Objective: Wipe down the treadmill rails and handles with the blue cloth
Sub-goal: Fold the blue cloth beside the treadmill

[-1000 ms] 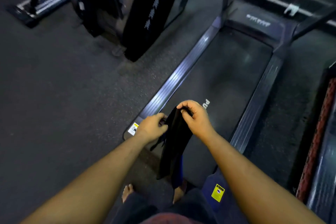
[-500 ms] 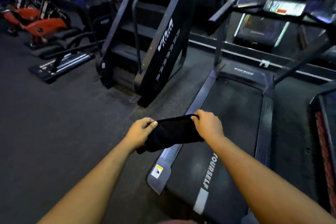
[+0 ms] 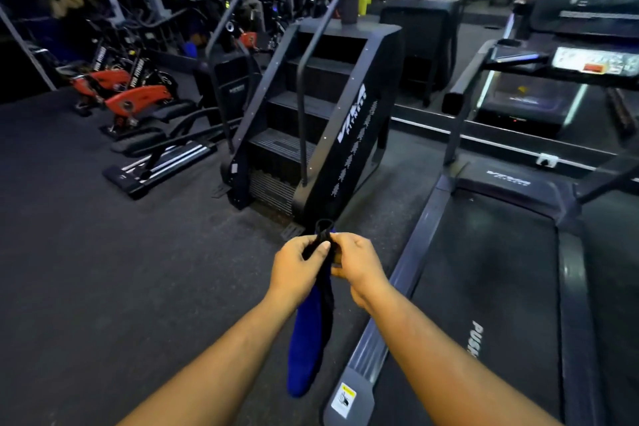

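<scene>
Grip: blue cloth (image 3: pixel 313 339) is pinched at its top by left hand (image 3: pixel 299 270) and right hand (image 3: pixel 359 264), lower centre, hanging down | Purpose: probably folded for wiping | Target: treadmill side rail (image 3: pixel 397 290), right, not yet touched.

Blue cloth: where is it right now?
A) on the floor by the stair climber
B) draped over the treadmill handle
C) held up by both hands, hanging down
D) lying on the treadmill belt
C: the left hand and right hand pinch the top of the cloth, which hangs between the forearms, left of the treadmill.
</scene>
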Demonstrator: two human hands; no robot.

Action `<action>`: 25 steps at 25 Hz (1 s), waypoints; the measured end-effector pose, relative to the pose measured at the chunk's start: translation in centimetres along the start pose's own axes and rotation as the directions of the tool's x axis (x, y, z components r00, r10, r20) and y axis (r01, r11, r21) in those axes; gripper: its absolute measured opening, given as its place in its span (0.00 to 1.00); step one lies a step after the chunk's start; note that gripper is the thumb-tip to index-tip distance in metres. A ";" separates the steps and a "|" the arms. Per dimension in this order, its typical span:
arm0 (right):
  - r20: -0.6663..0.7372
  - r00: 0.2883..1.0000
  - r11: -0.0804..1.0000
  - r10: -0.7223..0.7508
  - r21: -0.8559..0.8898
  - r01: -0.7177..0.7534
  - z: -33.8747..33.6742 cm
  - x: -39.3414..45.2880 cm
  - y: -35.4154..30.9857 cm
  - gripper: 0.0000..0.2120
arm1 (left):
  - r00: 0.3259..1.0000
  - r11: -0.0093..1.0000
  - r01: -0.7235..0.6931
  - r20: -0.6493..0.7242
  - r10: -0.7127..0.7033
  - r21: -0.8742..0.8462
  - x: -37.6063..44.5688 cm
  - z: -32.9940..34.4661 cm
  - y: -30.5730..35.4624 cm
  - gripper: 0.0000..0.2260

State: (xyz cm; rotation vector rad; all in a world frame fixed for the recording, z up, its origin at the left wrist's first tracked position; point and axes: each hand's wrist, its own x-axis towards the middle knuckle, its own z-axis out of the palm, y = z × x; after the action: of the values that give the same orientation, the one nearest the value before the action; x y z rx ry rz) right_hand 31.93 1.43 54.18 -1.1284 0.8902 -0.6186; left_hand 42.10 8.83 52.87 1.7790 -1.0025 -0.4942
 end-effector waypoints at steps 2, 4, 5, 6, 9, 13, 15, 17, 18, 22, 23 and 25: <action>0.096 0.995 0.999 0.039 0.035 -0.042 1.4 1.9 -1.0 0.12 | 1.000 0.997 0.013 0.012 -0.014 0.072 2.0 -1.3 -0.7 0.12; 0.157 0.987 0.999 0.042 -0.013 -0.041 2.6 4.0 -1.7 0.12 | 1.000 0.990 0.007 -0.027 -0.004 0.139 4.1 -2.9 -1.5 0.16; 0.146 0.989 0.996 -0.004 -0.090 0.017 3.0 5.3 -1.9 0.12 | 0.999 0.990 -0.007 -0.035 0.012 0.144 5.3 -3.8 -1.8 0.16; 0.108 0.987 0.966 -0.120 -0.214 0.141 3.0 6.8 -2.1 0.10 | 0.999 0.992 -0.025 -0.017 0.027 0.127 6.5 -4.7 -2.1 0.15; 0.215 0.892 0.690 -0.397 -0.570 0.445 1.8 10.7 -2.7 0.20 | 0.992 0.998 -0.063 0.109 0.063 -0.008 10.6 -7.1 -1.7 0.13; 0.304 0.917 0.723 -0.260 -0.568 0.393 2.2 15.9 -4.1 0.22 | 0.947 0.981 -0.092 0.289 0.140 -0.173 17.4 -10.5 -0.7 0.18; 0.208 0.918 0.792 -0.338 -0.463 0.397 3.1 18.1 -5.3 0.07 | 0.914 0.975 -0.119 0.363 0.181 -0.187 21.0 -12.7 -0.7 0.23; 0.092 0.920 0.863 -0.380 -0.323 0.389 4.7 19.2 -6.9 0.03 | 0.927 0.958 -0.098 0.326 0.186 -0.268 24.1 -14.2 -0.9 0.26; 0.052 0.918 0.888 -0.394 -0.237 0.395 5.8 19.8 -7.6 0.04 | 0.951 0.927 -0.056 0.264 0.163 -0.371 25.6 -14.6 -1.1 0.27; -0.047 0.898 0.899 -0.437 -0.025 0.436 12.3 22.5 -11.4 0.05 | 0.940 0.654 0.285 0.338 -0.046 -0.701 29.2 -14.0 -4.4 0.27; -0.104 0.890 0.895 -0.444 0.006 0.447 13.5 23.4 -12.6 0.05 | 0.892 0.698 0.345 0.452 -0.035 -0.627 29.5 -13.6 -5.4 0.23; -0.224 0.871 0.883 -0.438 0.077 0.463 14.1 24.6 -14.8 0.06 | 0.781 0.766 0.397 0.625 0.009 -0.506 30.2 -12.4 -6.8 0.15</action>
State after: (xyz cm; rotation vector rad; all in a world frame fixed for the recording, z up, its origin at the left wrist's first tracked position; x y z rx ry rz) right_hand 56.99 -16.15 63.41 -1.1782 0.7420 -1.1794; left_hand 70.99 -7.57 55.34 1.1263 -0.8981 -1.4323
